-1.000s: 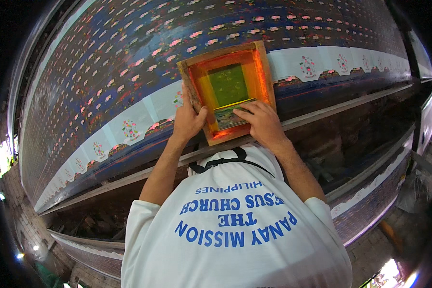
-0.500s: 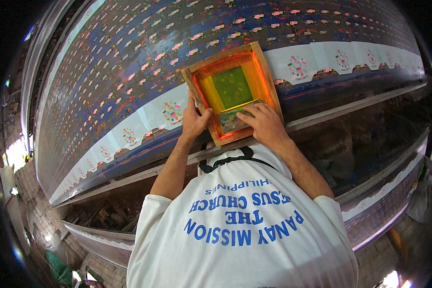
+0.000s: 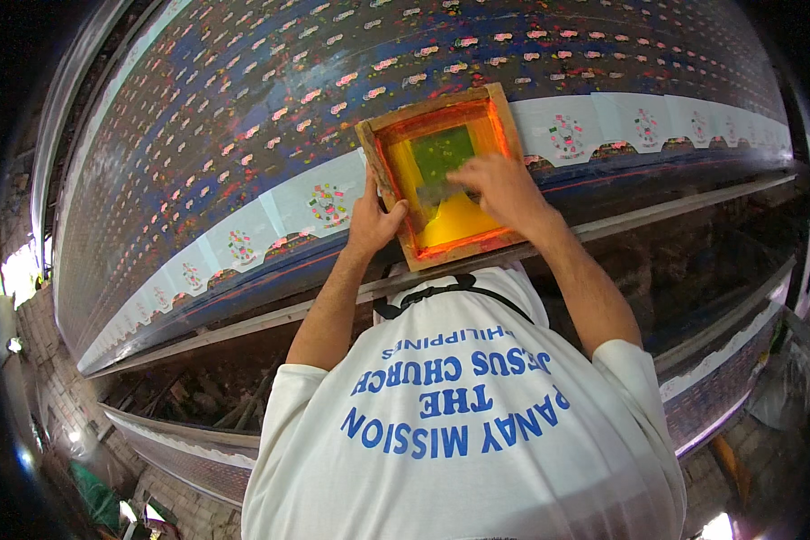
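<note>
A wooden screen-printing frame (image 3: 432, 103) with orange-stained inner sides lies tilted over the table's near edge. Its mesh shows a dark green rectangle (image 3: 456, 144) at the far part and a spread of yellow ink (image 3: 459, 225) nearer me. My left hand (image 3: 375, 219) is closed round the frame's left side, thumb on top. Inside the frame, my right hand (image 3: 506, 191) grips a squeegee (image 3: 435, 193), which motion blurs; it lies across the mesh around the middle. Whatever lies beneath the frame is hidden.
White fabric pieces (image 3: 288, 213) with small colourful printed designs line the near edge of the long, ink-spotted table (image 3: 243, 117), on both sides of the frame. A narrow rail (image 3: 603, 232) runs along that edge. Below sits a lower shelf (image 3: 198, 396).
My right hand has pushed the squeegee away from the frame's near end to its middle, uncovering yellow ink. The frame and my left hand appear slightly further right in view.
</note>
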`<state>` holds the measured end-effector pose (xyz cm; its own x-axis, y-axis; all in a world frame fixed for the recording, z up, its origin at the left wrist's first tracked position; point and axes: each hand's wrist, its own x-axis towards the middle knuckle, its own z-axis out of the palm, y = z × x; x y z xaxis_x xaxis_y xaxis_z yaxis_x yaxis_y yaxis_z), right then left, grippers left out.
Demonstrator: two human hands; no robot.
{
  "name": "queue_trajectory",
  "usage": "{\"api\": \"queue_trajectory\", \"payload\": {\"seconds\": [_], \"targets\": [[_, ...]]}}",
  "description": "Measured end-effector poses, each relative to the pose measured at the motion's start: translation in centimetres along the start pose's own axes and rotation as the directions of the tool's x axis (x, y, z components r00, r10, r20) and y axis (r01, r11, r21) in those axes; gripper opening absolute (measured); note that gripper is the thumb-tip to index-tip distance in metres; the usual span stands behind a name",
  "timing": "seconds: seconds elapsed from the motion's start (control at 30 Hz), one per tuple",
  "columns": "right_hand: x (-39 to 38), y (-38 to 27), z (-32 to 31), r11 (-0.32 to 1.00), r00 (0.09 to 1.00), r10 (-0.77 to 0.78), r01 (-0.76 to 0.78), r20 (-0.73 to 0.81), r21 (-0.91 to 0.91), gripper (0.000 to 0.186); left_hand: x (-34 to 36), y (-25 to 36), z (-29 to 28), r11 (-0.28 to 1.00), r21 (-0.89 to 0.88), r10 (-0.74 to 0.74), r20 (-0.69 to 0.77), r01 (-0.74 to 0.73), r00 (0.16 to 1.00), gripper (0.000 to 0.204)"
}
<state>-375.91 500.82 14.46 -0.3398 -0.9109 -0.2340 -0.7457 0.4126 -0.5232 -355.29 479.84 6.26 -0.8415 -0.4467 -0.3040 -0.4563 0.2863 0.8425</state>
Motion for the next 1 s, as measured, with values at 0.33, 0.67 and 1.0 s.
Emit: {"api": "queue_trajectory", "payload": {"seconds": [0.33, 0.67, 1.0], "targets": [[1.9, 0.8, 1.6, 0.998, 0.979, -0.030, 0.018, -0.201, -0.059, 0.052, 0.0, 0.7, -0.5, 0.999, 0.041, 0.006, 0.025, -0.007, 1.000, 0.108], [-3.9, -2.1, 1.7, 0.993, 0.998, 0.051, -0.049, -0.020, 0.107, 0.055, 0.0, -1.4, 0.0, 0.995, 0.009, 0.097, -0.008, -0.097, 0.995, 0.111], [6.3, 1.8, -0.2, 1.000, 0.981, 0.006, -0.007, -0.193, -0.006, 0.056, 0.4, -1.5, -0.1, 0.997, 0.041, 0.068, 0.015, -0.069, 0.998, 0.113]]}}
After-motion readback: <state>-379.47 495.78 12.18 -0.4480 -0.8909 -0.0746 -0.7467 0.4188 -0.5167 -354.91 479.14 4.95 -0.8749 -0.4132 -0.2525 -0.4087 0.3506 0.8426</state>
